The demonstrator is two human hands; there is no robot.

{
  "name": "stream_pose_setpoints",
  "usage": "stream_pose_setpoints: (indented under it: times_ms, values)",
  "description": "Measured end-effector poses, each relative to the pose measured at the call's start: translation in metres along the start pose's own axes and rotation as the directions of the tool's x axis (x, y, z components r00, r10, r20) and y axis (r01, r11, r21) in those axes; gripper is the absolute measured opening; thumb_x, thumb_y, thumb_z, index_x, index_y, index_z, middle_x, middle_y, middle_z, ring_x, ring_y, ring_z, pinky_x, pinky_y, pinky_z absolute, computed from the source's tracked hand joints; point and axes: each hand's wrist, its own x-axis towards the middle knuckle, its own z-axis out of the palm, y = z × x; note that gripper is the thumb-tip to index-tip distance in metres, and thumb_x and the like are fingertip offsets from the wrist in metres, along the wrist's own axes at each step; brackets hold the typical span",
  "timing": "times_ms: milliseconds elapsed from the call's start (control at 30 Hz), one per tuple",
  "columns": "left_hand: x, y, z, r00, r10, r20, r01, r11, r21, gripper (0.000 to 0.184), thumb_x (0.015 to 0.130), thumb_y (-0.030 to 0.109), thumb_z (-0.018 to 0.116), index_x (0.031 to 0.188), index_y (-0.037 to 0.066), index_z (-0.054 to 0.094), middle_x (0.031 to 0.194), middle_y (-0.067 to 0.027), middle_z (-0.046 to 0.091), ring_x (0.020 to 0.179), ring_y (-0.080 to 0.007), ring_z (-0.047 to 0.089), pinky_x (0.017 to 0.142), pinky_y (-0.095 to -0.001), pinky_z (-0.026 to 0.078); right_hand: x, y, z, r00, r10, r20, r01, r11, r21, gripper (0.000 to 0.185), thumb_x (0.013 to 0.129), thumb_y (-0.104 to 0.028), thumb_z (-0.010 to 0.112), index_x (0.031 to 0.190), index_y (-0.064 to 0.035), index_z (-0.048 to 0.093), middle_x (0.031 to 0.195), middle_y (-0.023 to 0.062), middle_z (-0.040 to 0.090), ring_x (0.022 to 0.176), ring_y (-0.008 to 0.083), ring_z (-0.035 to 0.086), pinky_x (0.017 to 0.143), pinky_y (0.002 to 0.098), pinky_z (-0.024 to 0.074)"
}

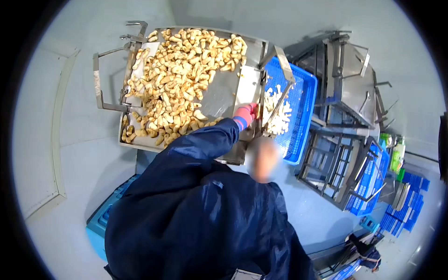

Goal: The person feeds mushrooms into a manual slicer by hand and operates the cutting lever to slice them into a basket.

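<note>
My left hand (246, 116), in a pink-red glove with a blue cuff band, reaches across from a navy sleeve (205, 140) to the metal tray's right edge. Its fingers look curled together, and what they hold is too small to make out. Many pale brown, knobbly pieces (172, 84) cover the left and middle of the metal tray (221, 93). Just right of the hand, thin whitish pieces (278, 112) lie in a blue basket (303, 112). A blurred patch (263, 159) sits below the glove; my right hand cannot be made out there.
A metal bracket (283, 67) stands over the basket's left side. Metal frames (333, 163) and another blue basket (373, 179) are to the right. Stacked blue crates (403, 210) stand farther off. A light blue bin (100, 224) is at lower left.
</note>
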Motion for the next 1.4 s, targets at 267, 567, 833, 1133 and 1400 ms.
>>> stream_pose_setpoints:
  times_ms: [267, 567, 833, 1133, 1400]
  values:
    - [0.016, -0.031, 0.002, 0.996, 0.045, 0.074, -0.053, 0.993, 0.106, 0.044, 0.075, -0.003, 0.058, 0.118, 0.004, 0.053, 0.090, -0.0123, 0.063, 0.080, -0.0223, 0.060, 0.073, -0.0302, 0.048, 0.002, -0.015, -0.004, 0.986, -0.157, 0.047, 0.159, 0.986, -0.056, 0.018, 0.079, -0.011, 0.058, 0.068, 0.0033, 0.055, 0.054, 0.0118, 0.050, 0.055, 0.0113, 0.043, 0.052, 0.0325, 0.0385]
    - [0.011, -0.001, 0.000, 0.987, -0.076, 0.141, 0.033, 0.960, 0.279, 0.048, 0.075, -0.013, 0.042, 0.120, 0.000, 0.049, 0.096, -0.0082, 0.063, 0.084, -0.0147, 0.060, 0.077, -0.0264, 0.047, -0.003, 0.014, 0.002, 0.978, -0.207, 0.004, 0.207, 0.978, -0.020, 0.018, 0.079, -0.010, 0.057, 0.067, 0.0027, 0.054, 0.053, 0.0149, 0.048, 0.052, 0.0123, 0.043, 0.051, 0.0328, 0.0384]
    - [-0.011, 0.063, 0.017, 0.994, -0.030, -0.107, 0.083, 0.842, 0.534, 0.033, 0.081, 0.005, 0.047, 0.113, 0.008, 0.055, 0.090, -0.0166, 0.062, 0.082, -0.0272, 0.060, 0.075, -0.0338, 0.047, -0.008, 0.038, 0.003, 0.988, -0.144, 0.062, 0.145, 0.989, -0.011, 0.018, 0.079, -0.010, 0.055, 0.066, 0.0032, 0.053, 0.054, 0.0150, 0.046, 0.053, 0.0141, 0.041, 0.052, 0.0341, 0.0379]
    - [-0.011, 0.130, 0.010, 0.961, 0.275, -0.035, -0.217, 0.823, 0.525, 0.027, 0.074, 0.007, 0.056, 0.100, 0.012, 0.060, 0.085, -0.0121, 0.059, 0.080, -0.0272, 0.058, 0.075, -0.0347, 0.046, -0.009, 0.028, 0.003, 0.992, -0.097, 0.085, 0.090, 0.993, 0.083, 0.018, 0.079, -0.008, 0.054, 0.066, 0.0040, 0.052, 0.053, 0.0062, 0.045, 0.056, 0.0091, 0.039, 0.050, 0.0301, 0.0357]
    - [-0.012, 0.171, -0.240, 0.871, 0.396, -0.292, 0.376, -0.153, 0.914, 0.036, 0.070, 0.028, 0.061, 0.102, 0.012, 0.060, 0.109, -0.0119, 0.057, 0.103, -0.0285, 0.053, 0.087, -0.0409, 0.040, -0.008, 0.024, 0.001, 0.977, -0.213, 0.019, 0.212, 0.977, 0.004, 0.018, 0.078, -0.009, 0.057, 0.064, 0.0014, 0.051, 0.053, 0.0138, 0.046, 0.050, 0.0172, 0.039, 0.051, 0.0320, 0.0371]
